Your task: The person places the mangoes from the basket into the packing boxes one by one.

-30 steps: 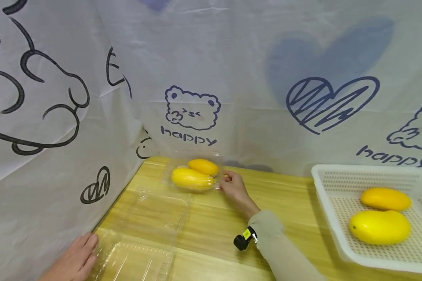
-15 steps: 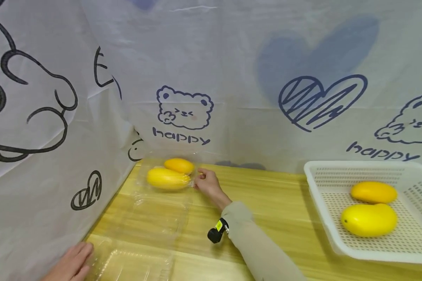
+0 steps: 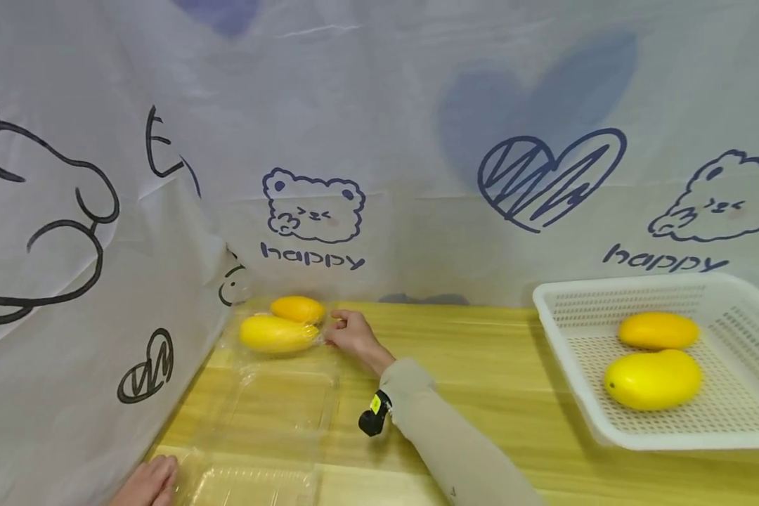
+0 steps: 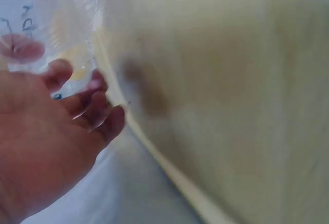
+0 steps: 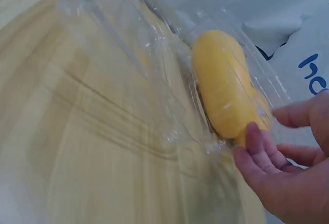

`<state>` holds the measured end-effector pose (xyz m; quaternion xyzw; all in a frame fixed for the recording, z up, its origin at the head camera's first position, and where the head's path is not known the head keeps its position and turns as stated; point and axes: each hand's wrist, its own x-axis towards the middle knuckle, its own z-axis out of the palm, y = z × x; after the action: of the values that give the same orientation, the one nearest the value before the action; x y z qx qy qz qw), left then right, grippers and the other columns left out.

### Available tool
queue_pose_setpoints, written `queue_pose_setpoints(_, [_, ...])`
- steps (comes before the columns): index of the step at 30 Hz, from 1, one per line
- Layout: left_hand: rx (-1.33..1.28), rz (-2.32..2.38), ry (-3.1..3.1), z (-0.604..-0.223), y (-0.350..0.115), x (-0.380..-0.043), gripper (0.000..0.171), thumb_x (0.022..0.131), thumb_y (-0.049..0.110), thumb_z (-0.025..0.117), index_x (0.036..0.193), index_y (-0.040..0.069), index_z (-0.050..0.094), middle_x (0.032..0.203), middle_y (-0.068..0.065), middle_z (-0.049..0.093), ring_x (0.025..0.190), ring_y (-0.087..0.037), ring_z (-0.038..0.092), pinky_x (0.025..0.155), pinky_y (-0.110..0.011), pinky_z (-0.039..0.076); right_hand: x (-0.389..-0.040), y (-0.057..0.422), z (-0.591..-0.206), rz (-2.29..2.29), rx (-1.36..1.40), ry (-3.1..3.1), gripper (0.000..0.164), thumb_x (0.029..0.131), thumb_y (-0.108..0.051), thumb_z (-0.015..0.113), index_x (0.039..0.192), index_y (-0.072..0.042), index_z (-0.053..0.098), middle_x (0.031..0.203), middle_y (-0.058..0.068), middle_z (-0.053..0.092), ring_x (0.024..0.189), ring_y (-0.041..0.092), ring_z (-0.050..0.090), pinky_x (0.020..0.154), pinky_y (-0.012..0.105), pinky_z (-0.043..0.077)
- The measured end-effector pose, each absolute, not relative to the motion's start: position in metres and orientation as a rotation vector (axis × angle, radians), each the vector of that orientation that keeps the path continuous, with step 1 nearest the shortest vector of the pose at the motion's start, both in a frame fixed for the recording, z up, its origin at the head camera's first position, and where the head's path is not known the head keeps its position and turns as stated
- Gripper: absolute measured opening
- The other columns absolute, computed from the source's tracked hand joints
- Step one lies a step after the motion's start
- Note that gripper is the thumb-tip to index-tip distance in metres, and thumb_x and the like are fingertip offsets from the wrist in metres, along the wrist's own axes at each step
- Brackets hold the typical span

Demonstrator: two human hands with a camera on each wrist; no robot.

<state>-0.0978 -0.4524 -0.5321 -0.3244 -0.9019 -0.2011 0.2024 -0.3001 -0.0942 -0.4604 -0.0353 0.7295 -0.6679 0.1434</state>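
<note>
Backdrop: white cloth point(image 3: 411, 119) on the left and far sides, with line-drawn bears, hearts and "happy" lettering. Surface: yellow wood-grain table point(image 3: 493, 393).

Far left, against the corner of the cloth: clear plastic container point(image 5: 259, 72) holding two yellow mangoes, the near mango point(image 3: 275, 334) and the slightly more orange far mango point(image 3: 297, 309), side by side. Nearer along the left side: a flat clear plastic section point(image 3: 287, 393), then a ribbed clear tray point(image 3: 253, 486) at the near edge of view. Where one piece of plastic ends and the next begins cannot be told.

Right hand point(image 3: 356, 336): at the right end of the container, fingers loosely bent; the right wrist view shows a gap between thumb and fingers, fingertips by the mango end. Whether the plastic is touched is unclear.

Left hand point(image 3: 148, 483): near left, beside the tray; the left wrist view shows fingers relaxed and apart, holding nothing. Contact with the tray cannot be told.

Right: white perforated basket point(image 3: 721, 441) with two more mangoes point(image 3: 653, 379), one behind the other. Right arm: beige sleeve point(image 3: 455, 443), black device point(image 3: 374, 414) at the cuff.
</note>
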Motion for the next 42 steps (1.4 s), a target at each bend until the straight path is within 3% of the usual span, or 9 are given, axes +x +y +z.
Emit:
queue_pose_setpoints(6, [-0.822, -0.465, -2.525, -0.533, -0.446, -0.086, 0.047, 0.058, -0.013, 0.054, 0.080, 0.023, 0.033, 0.084, 0.027, 0.018, 0.064, 0.004, 0.015, 0.057, -0.016, 0.015, -0.295, -0.080, -0.454, -1.691, -0.265, 2.301, 0.054, 0.097, -0.012, 0.068, 0.146, 0.002, 0.051, 0.108, 0.012, 0.066, 0.088, 0.022, 0.068, 0.080, 0.034, 0.055])
queue_pose_setpoints(12, [-0.811, -0.453, -2.586, -0.516, -0.424, -0.086, 0.043, 0.071, -0.007, 0.062, 0.082, 0.023, 0.033, 0.085, 0.024, 0.019, 0.068, 0.005, 0.017, 0.061, -0.015, 0.018, -0.295, -0.051, -0.439, -1.458, -0.474, 2.522, 0.056, 0.099, -0.025, 0.067, 0.148, -0.002, 0.050, 0.112, 0.010, 0.066, 0.092, 0.022, 0.063, 0.077, 0.032, 0.053])
queue_pose_setpoints(16, [-0.742, -0.462, -2.683, -0.499, -0.395, -0.085, 0.041, 0.082, -0.003, 0.065, 0.084, 0.023, 0.033, 0.085, 0.020, 0.021, 0.073, 0.002, 0.020, 0.065, -0.019, 0.022, -0.295, -0.019, -0.428, -1.390, -0.593, 2.611, 0.054, 0.099, -0.021, 0.066, 0.147, 0.000, 0.051, 0.121, 0.017, 0.064, 0.108, 0.029, 0.063, 0.090, 0.041, 0.054])
queue_pose_setpoints(22, [-0.678, -0.528, -2.768, -0.493, -0.367, -0.080, 0.039, 0.087, -0.003, 0.060, 0.082, 0.022, 0.031, 0.083, 0.018, 0.020, 0.072, 0.002, 0.019, 0.065, -0.022, 0.024, -0.291, 0.018, -0.417, -1.209, -0.763, 2.659, 0.055, 0.098, -0.018, 0.066, 0.148, -0.004, 0.049, 0.137, 0.020, 0.057, 0.126, 0.036, 0.055, 0.103, 0.050, 0.047])
queue_pose_setpoints(42, [-0.449, -0.571, -3.003, -0.481, -0.296, -0.076, 0.022, 0.093, 0.010, 0.055, 0.082, 0.021, 0.039, 0.077, 0.010, 0.031, 0.071, -0.007, 0.030, 0.064, -0.025, 0.028, -0.262, 0.091, -0.393, -0.852, -1.160, 2.864, 0.056, 0.097, -0.023, 0.067, 0.147, -0.003, 0.051, 0.145, 0.020, 0.053, 0.134, 0.042, 0.050, 0.108, 0.060, 0.040])
